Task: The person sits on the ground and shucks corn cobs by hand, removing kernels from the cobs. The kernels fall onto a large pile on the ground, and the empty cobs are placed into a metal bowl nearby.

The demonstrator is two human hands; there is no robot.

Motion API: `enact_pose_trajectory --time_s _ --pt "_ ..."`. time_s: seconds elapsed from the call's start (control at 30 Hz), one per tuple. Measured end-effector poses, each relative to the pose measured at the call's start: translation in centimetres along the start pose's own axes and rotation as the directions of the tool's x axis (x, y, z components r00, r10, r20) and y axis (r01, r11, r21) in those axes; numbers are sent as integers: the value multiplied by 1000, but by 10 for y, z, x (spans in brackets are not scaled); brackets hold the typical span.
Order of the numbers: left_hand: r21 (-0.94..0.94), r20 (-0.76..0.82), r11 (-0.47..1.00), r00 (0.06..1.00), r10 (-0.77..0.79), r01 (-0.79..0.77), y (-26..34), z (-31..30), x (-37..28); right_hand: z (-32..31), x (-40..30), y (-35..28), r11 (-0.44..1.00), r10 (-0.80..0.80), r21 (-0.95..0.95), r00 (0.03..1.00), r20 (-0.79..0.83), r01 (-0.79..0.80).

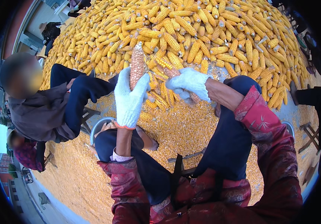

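My left hand, in a white knitted glove, grips an upright corn cob that looks stripped of its kernels. Close on its right, my right hand, gloved too, is closed around a partly shelled ear of corn. Yellow kernels remain near that ear's upper left tip; reddish bare cob shows lower down. Another piece of cob shows beneath the right hand, and whether it belongs to the same ear I cannot tell. Beyond both hands rises a large heap of husked yellow ears.
Loose kernels cover the ground between my legs. A basin holding cobs stands beside my left leg, and another basin's rim shows at the right. A seated person is close at the left; others sit around the heap. A wooden stool stands at the right.
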State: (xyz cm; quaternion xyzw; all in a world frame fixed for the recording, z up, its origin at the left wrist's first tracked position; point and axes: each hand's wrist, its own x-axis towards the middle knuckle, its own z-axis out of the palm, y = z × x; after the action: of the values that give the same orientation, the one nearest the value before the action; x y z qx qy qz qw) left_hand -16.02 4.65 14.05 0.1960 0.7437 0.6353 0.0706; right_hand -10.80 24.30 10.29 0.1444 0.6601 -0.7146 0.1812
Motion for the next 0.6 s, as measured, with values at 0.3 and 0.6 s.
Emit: enact_pose_trajectory --time_s 0.3,0.6 --pt "552 285 611 817 501 -567 -3 9 -4 18 -5 0 979 158 -145 983 96 -143" --pt "622 460 506 802 381 -597 -19 23 -6 9 0 28 971 69 -241 960 270 -2"
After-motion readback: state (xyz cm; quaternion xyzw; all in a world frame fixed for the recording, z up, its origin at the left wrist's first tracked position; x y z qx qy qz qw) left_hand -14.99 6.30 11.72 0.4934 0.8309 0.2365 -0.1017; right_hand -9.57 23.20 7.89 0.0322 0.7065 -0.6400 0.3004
